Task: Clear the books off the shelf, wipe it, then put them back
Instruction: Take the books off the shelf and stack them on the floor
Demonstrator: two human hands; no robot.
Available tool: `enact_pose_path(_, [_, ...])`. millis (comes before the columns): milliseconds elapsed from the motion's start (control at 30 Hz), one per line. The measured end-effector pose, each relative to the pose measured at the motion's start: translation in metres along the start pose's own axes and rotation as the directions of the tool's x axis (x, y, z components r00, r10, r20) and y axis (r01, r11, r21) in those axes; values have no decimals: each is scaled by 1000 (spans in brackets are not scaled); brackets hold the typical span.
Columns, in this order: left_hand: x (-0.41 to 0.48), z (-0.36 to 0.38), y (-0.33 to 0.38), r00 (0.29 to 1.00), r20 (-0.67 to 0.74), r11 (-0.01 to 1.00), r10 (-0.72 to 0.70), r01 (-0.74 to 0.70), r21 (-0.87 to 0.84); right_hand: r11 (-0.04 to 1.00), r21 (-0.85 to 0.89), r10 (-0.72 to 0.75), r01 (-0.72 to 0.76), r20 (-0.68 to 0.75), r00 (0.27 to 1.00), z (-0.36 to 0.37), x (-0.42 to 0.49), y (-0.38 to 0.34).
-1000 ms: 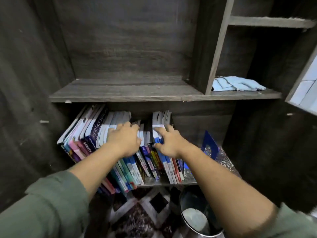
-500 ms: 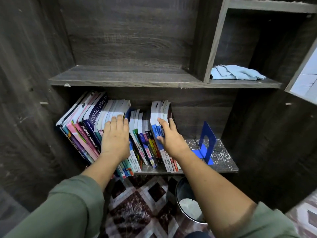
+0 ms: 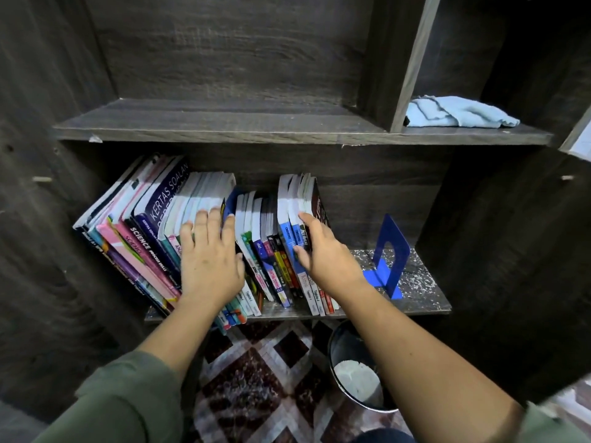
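A row of colourful books leans to the left on the lower shelf of a dark wooden bookcase. My left hand lies flat with straight fingers on the spines in the middle of the row. My right hand rests against the right end of the row, thumb on the spines and fingers along the side of the last dark book. A blue metal bookend stands apart to the right on the dusty shelf. A light blue cloth lies folded in the upper right compartment.
The upper left shelf is bare. Below the lower shelf, a round metal bin with something white inside stands on a patterned floor. Dark side panels close in on both sides.
My left hand has uncurled and now lies flat on the spines. The view has pulled back and down a little, and both hands have slid lower along the books.
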State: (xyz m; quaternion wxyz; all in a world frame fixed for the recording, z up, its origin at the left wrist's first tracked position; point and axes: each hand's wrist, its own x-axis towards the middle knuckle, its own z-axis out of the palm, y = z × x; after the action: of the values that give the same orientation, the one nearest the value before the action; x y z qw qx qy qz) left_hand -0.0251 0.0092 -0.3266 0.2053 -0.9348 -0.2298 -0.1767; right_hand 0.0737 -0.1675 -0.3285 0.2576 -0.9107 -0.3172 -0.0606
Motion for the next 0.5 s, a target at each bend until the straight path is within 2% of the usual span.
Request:
enact_pose_path(267, [2, 7, 5, 999, -22, 997, -42, 41, -71, 984, -172, 32, -53, -122, 992, 25, 2, -4])
enact_pose_path(433, [2, 13, 4, 997, -67, 995, -31, 24, -100, 982, -189, -34, -10, -230, 972, 33, -1, -3])
enact_pose_path(500, [4, 14, 4, 997, -69, 994, -35, 27, -106, 974, -219, -120, 66, -244, 962, 32, -1, 1])
